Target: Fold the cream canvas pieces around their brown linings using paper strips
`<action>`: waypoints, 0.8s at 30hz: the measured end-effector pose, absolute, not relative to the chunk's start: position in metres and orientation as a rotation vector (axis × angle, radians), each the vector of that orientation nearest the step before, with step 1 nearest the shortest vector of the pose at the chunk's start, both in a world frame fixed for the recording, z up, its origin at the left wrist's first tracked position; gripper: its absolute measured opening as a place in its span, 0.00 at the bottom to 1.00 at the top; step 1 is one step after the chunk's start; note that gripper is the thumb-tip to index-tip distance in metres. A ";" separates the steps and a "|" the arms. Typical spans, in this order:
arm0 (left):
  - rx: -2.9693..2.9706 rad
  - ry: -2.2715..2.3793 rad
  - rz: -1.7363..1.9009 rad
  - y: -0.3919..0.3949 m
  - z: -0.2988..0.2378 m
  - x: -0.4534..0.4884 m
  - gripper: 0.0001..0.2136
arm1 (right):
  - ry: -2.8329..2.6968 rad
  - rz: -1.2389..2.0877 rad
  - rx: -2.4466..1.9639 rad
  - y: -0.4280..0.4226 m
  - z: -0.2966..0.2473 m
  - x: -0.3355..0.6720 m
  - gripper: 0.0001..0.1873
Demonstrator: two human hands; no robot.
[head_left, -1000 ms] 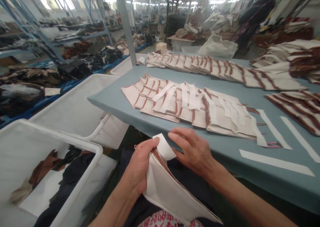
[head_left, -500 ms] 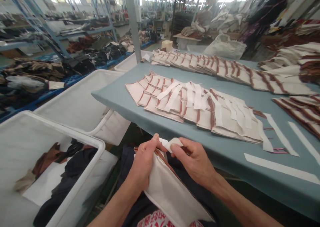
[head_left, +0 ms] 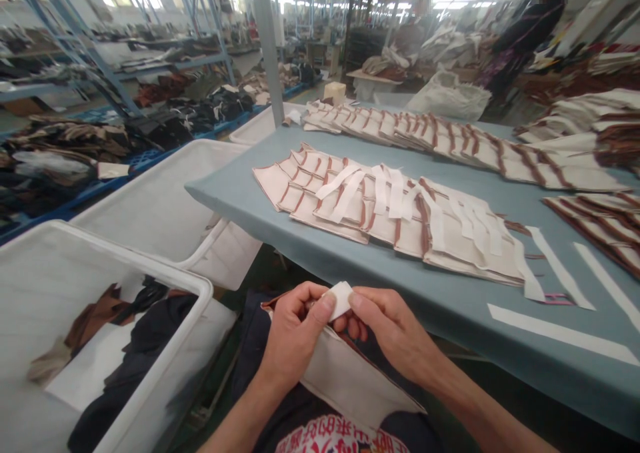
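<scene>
My left hand (head_left: 293, 333) and my right hand (head_left: 393, 326) meet in front of me, just off the near edge of the table. Between thumbs and fingers both pinch a small white strip (head_left: 341, 298), which looks folded or bunched. Beneath them a cream fabric piece (head_left: 357, 376) with brown edging lies across my lap. Its upper end is partly hidden behind my left hand, so I cannot tell whether those fingers also hold it. On the table, several white strips (head_left: 381, 190) lie over overlapping cream-and-brown fabric pieces (head_left: 330, 223).
The blue-green table (head_left: 225, 186) also bears a loose white strip (head_left: 560, 333) near its front edge and a long row of fabric pieces (head_left: 430, 133) behind. White bins (head_left: 200, 283) stand at my left, one holding dark and brown cloth. A person (head_left: 525, 33) stands at the far right.
My hands have come together around the white strip, and the left has turned, palm lower. The cream fabric piece has dropped flatter onto my lap.
</scene>
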State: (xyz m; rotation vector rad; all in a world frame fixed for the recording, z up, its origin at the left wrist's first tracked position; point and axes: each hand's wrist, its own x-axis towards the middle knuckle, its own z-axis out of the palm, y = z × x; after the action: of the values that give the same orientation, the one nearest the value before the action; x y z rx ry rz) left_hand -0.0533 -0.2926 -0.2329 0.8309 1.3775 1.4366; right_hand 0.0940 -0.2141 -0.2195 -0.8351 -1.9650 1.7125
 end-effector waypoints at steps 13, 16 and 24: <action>0.672 1.239 1.355 -0.295 -0.238 -0.054 0.21 | -1.814 2.257 -0.580 -0.194 -0.219 0.105 0.24; 0.658 1.220 1.349 -0.295 -0.242 -0.054 0.21 | -1.806 2.225 -0.613 -0.196 -0.221 0.104 0.27; 0.666 1.237 1.357 -0.294 -0.242 -0.051 0.21 | -1.790 2.128 -0.736 -0.201 -0.222 0.098 0.24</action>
State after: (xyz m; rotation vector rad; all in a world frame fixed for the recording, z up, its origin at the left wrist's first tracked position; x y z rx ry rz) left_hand -0.0515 -0.2941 -0.2424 0.6662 1.2367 1.3566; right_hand 0.0983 -0.2009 -0.2217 -0.7362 -1.7898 2.1280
